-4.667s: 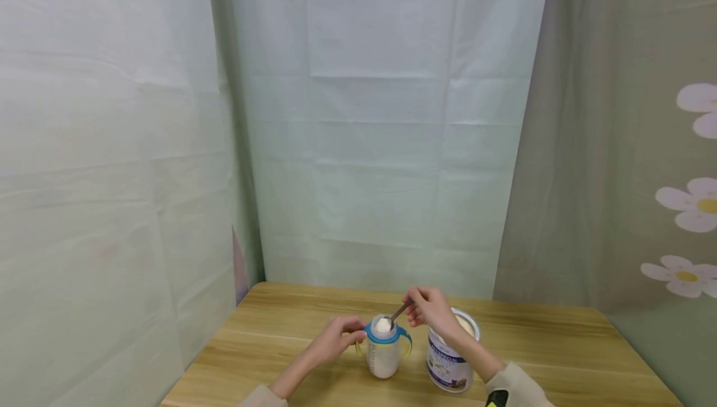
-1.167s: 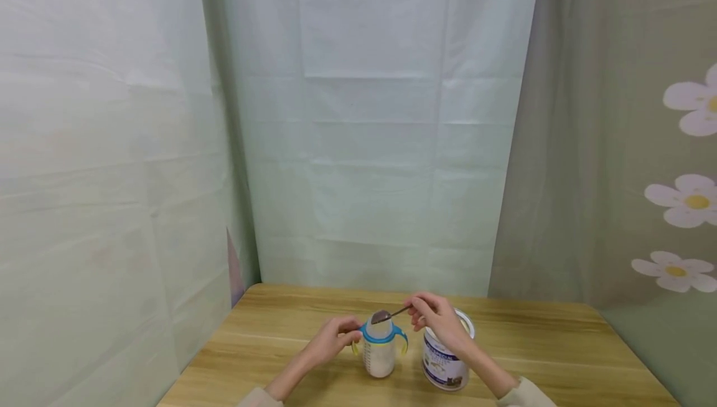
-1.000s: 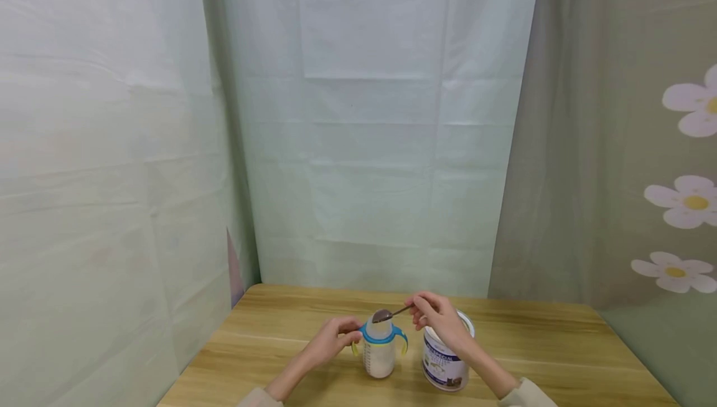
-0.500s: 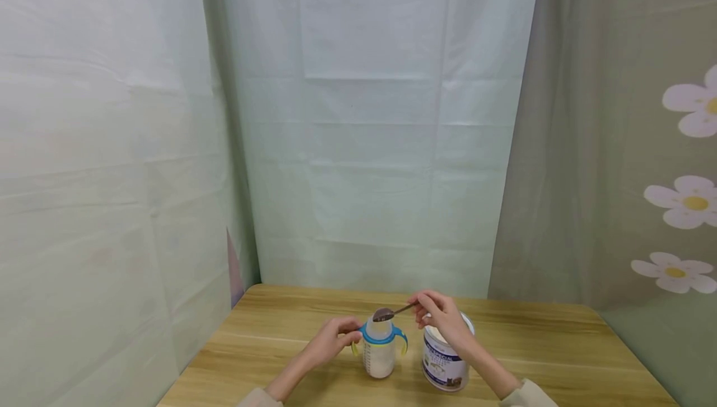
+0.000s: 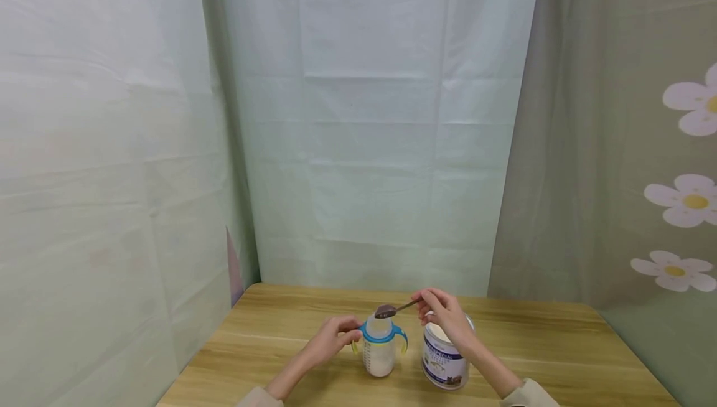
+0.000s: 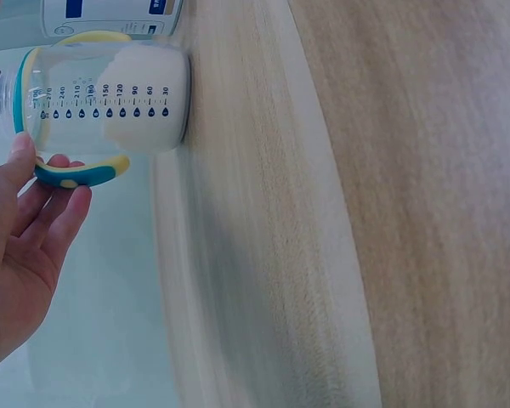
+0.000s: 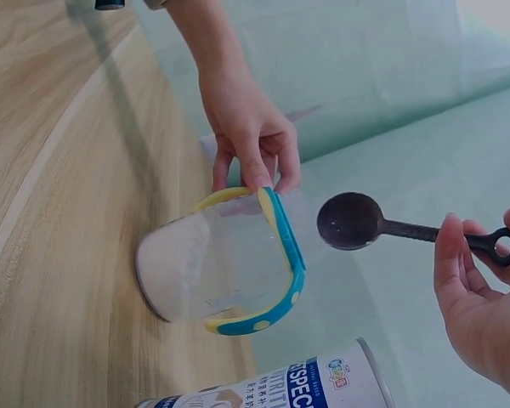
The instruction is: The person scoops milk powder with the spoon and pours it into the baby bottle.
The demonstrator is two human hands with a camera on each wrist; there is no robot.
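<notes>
A clear baby bottle (image 5: 379, 359) with a blue-and-yellow handled collar stands upright on the table, its mouth uncovered. White powder (image 6: 149, 98) fills its lower part. My left hand (image 5: 334, 340) pinches the near-left handle (image 6: 83, 173) between thumb and fingers. Just above the bottle mouth hangs a dark brown measuring spoon (image 5: 385, 312). The end of its stem is pinched by my right hand (image 5: 445, 318). In the right wrist view the spoon's round bowl (image 7: 349, 221) shows no powder. Under my right wrist stands an opened milk powder can (image 5: 445, 366), partly covered by that hand.
The wooden table (image 5: 532, 345) has rounded far corners. Pale hanging cloth (image 5: 370, 177) encloses it at the back and sides, with flowers (image 5: 674, 272) printed on the right side. The can stands close to the bottle's right.
Earlier a white heap of powder showed at the bottle mouth beside the spoon; that heap is gone. The spoon has risen slightly and my right hand shifted right. My left hand stays put.
</notes>
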